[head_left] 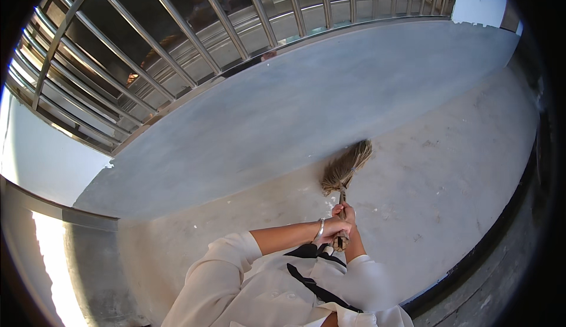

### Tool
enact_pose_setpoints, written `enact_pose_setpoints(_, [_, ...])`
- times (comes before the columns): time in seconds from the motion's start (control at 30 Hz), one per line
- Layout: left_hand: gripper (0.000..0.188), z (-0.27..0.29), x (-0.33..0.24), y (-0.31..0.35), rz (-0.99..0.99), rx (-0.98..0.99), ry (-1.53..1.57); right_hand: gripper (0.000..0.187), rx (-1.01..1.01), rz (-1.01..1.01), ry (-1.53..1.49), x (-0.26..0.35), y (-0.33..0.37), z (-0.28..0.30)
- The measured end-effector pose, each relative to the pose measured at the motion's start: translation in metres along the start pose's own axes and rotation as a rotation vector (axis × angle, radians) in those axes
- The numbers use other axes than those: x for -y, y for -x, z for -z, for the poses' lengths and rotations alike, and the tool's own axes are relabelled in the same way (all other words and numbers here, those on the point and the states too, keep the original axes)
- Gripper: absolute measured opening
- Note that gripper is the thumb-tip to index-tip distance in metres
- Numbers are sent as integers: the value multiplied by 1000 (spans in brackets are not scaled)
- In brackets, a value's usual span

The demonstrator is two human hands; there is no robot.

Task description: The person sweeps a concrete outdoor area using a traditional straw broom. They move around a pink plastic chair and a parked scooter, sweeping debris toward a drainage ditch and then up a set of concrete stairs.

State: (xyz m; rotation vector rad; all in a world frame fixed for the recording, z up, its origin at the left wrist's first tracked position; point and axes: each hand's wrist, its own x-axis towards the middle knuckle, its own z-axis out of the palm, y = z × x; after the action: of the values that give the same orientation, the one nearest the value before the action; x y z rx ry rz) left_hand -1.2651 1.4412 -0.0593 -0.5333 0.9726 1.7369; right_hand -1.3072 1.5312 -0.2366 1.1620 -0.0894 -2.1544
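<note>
A broom [348, 167] with brown straw bristles and a short dark handle slants away from my body. Its bristle head is spread against the floor, close to where the grey wall begins. Both of my hands are wrapped round the handle, one just behind the other. My left hand [335, 228], with a silver bracelet at the wrist, grips nearer the butt end. Farther up, toward the bristles, my right hand [348, 213] closes on the same handle. The fingers partly overlap, so some of the grip is hidden. The round end of the handle sticks out below my hands.
A grey-painted wall [253, 126] rises ahead, topped by metal railing bars [177, 23]. Pale specks and scuffs mark the concrete floor [424, 191]. A dark raised edge [501, 227] curves along the right. Bright sunlight falls on the left side.
</note>
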Motion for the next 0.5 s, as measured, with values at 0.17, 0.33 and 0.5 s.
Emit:
enact_pose_setpoints(0.17, [9, 4, -34, 30, 32, -8, -36, 20, -178, 373, 241, -3, 3, -24])
enact_pose_setpoints(0.33, [21, -2, -36, 56, 0, -28, -23, 19, -243, 494, 366, -28, 33, -55])
enact_pose_setpoints(0.5, [26, -37, -27, 16, -77, -126, -50, 21, -35, 317, 288, 22, 18, -37])
